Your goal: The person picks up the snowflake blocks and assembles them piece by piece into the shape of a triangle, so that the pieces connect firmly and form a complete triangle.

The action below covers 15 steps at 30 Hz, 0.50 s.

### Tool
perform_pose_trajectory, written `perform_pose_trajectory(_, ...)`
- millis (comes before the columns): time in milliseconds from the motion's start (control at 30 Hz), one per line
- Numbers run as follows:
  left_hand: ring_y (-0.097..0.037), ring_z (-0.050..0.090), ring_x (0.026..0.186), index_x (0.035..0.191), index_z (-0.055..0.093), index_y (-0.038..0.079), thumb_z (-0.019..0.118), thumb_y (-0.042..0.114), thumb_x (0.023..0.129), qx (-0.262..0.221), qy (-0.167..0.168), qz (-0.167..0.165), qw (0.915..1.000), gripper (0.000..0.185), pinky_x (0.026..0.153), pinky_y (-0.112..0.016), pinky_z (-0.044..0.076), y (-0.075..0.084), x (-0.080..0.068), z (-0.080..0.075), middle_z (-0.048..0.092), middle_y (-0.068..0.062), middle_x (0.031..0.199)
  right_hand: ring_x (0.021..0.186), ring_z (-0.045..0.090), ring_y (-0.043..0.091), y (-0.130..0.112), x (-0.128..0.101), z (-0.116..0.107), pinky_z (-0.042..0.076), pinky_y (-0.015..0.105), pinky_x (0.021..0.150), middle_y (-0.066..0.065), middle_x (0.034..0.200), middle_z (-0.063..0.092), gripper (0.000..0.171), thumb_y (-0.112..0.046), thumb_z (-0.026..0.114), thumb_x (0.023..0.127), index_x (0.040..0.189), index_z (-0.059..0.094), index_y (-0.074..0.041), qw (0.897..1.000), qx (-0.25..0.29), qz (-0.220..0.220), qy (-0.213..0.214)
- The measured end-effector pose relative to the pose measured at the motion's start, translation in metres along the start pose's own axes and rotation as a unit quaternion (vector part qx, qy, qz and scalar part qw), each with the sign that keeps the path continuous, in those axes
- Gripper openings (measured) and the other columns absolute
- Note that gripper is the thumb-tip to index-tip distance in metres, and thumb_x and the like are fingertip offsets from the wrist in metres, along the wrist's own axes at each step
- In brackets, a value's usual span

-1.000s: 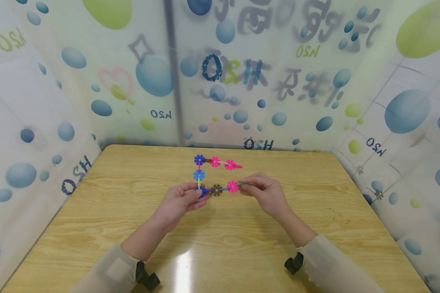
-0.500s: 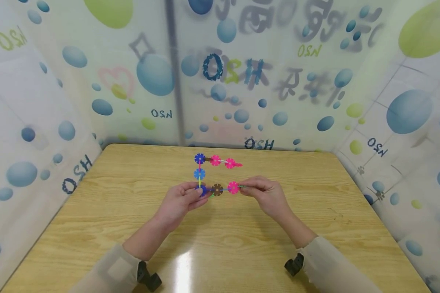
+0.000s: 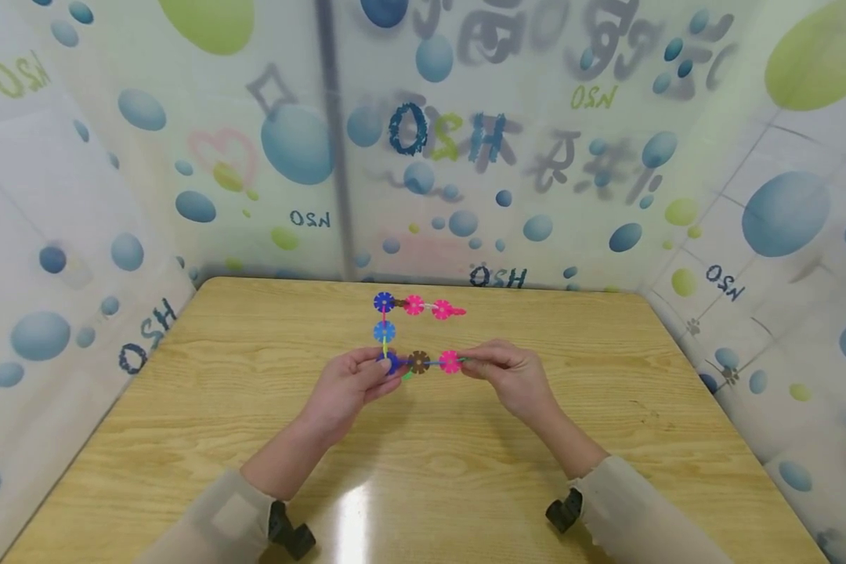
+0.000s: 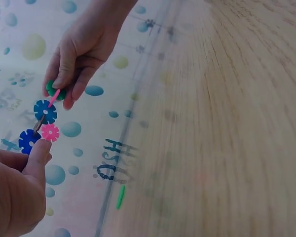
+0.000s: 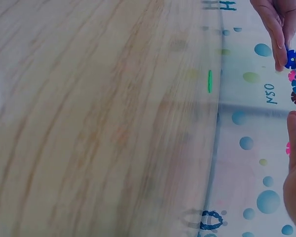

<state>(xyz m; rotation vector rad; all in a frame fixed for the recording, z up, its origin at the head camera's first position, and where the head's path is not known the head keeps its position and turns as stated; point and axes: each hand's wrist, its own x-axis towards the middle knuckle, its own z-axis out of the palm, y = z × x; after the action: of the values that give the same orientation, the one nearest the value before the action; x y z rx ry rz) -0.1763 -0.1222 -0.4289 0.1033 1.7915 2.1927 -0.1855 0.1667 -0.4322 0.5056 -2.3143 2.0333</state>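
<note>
A toy chain of snowflake discs [image 3: 417, 362] joined by thin sticks hangs just above the wooden table [image 3: 183, 407]. My left hand [image 3: 384, 368] pinches its dark blue disc [image 3: 392, 363] at the near left corner. My right hand [image 3: 468, 362] pinches the chain's right end, just past a pink disc [image 3: 450, 361]. In the left wrist view that end is a green disc [image 4: 53, 90] between the right hand's fingers [image 4: 64, 74]. The chain runs back through a light blue disc [image 3: 384, 331] to a far row of blue and pink discs [image 3: 413, 305].
A loose green stick [image 4: 120, 197] lies on the table under the chain; the right wrist view shows the green stick [image 5: 209, 81] too. Bubble-patterned sheets [image 3: 289, 141] wall in the table's back and sides. Black wrist mounts [image 3: 292, 536] sit near the front edge.
Both hands keep their grips and stay almost still. The chain's far row has shifted slightly farther back.
</note>
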Motion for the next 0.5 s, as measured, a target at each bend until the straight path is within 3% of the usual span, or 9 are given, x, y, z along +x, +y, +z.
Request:
perform_pose_trajectory(133,-0.017,0.076,0.120,0.157,0.038,-0.019,0.048,0.003,0.116,0.005,0.001,0.002,1.0000,0.048,0.105,-0.029,0.062,0.0006,0.0009,0.0007,0.061,-0.035,0.150,0.100,0.079,0.008,0.0008,0.0001,0.0006,0.068,0.032,0.094,0.007,0.107,0.076,0.019,0.001,0.071,0.104,0.120,0.081,0.006,1.000,0.002,-0.004,0.007)
perform_pose_trajectory(333,-0.019,0.076,0.121,0.157,0.038,-0.019,0.048,0.003,0.116,0.009,-0.006,0.003,0.9999,0.048,0.107,-0.030,0.061,0.0006,0.0006,-0.0008,0.061,-0.036,0.150,0.101,0.080,0.008,0.0010,-0.0003,0.0020,0.067,0.032,0.094,0.000,0.107,0.076,0.021,0.003,0.070,0.104,0.122,0.078,0.009,1.000,0.019,-0.007,0.003)
perform_pose_trajectory(500,-0.019,0.075,0.124,0.157,0.039,-0.018,0.047,0.003,0.116,0.001,-0.008,0.000,1.0000,0.047,0.107,-0.030,0.061,0.0026,-0.0006,-0.0025,0.058,-0.037,0.153,0.105,0.080,0.010,-0.0002,-0.0006,0.0038,0.067,0.034,0.096,0.012,0.119,0.076,0.024,-0.002,0.070,0.106,0.128,0.078,0.004,1.000,0.020,-0.002,-0.008)
